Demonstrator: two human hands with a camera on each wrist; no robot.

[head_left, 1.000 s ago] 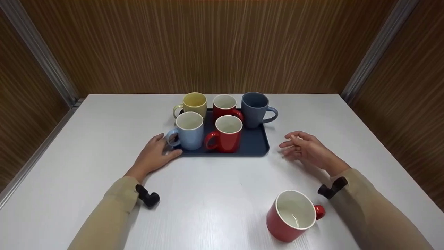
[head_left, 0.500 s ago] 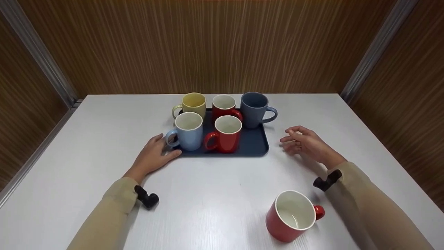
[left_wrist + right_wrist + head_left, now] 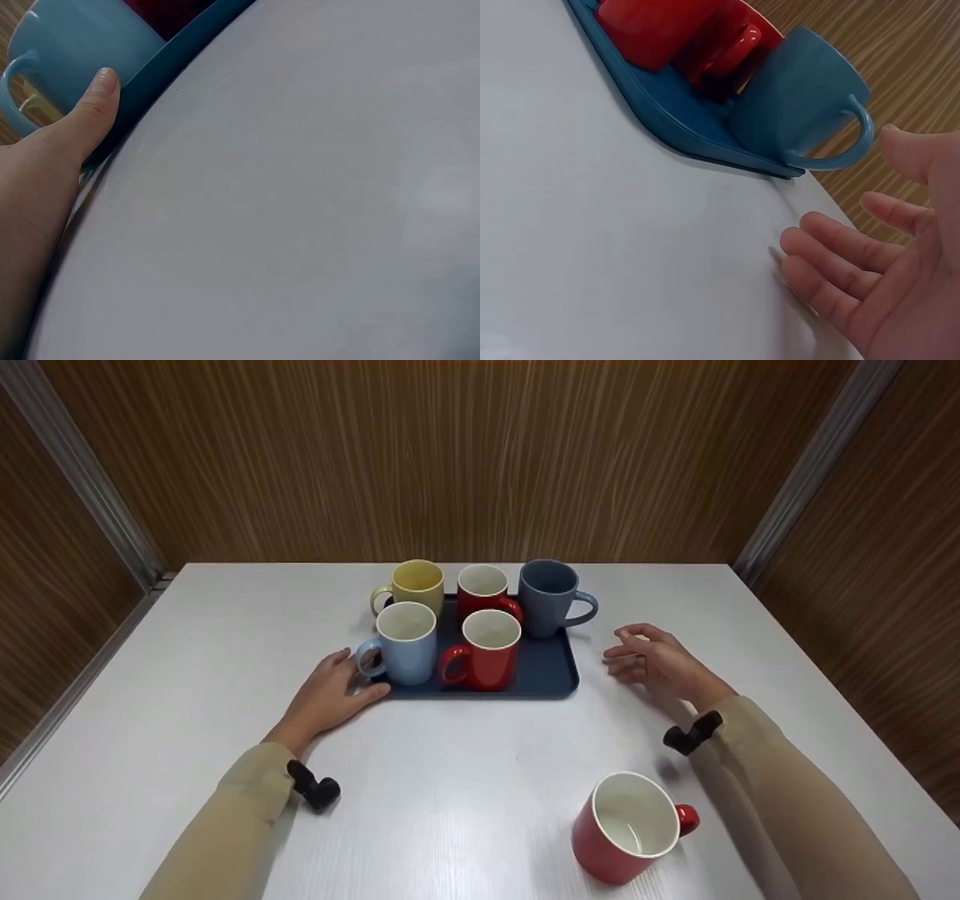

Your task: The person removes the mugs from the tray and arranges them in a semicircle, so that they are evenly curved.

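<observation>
A dark blue tray [image 3: 551,675] on the white table carries several mugs: yellow [image 3: 415,583], two red [image 3: 483,649], light blue [image 3: 405,642] and grey-blue [image 3: 549,596]. My left hand [image 3: 330,695] lies flat on the table, its thumb [image 3: 97,97] touching the tray's [image 3: 172,64] left front corner beside the light blue mug [image 3: 75,45]. My right hand [image 3: 651,662] hovers open just right of the tray, fingers relaxed [image 3: 840,259], near the grey-blue mug's handle [image 3: 847,139]. It holds nothing.
Another red mug [image 3: 628,827] stands alone on the table [image 3: 465,780] near the front right, close to my right sleeve [image 3: 780,795]. Wood-panelled walls enclose the table at the back and both sides.
My right hand has drifted up and slightly left, closer to the tray's right side. The left hand has stayed at the tray corner.
</observation>
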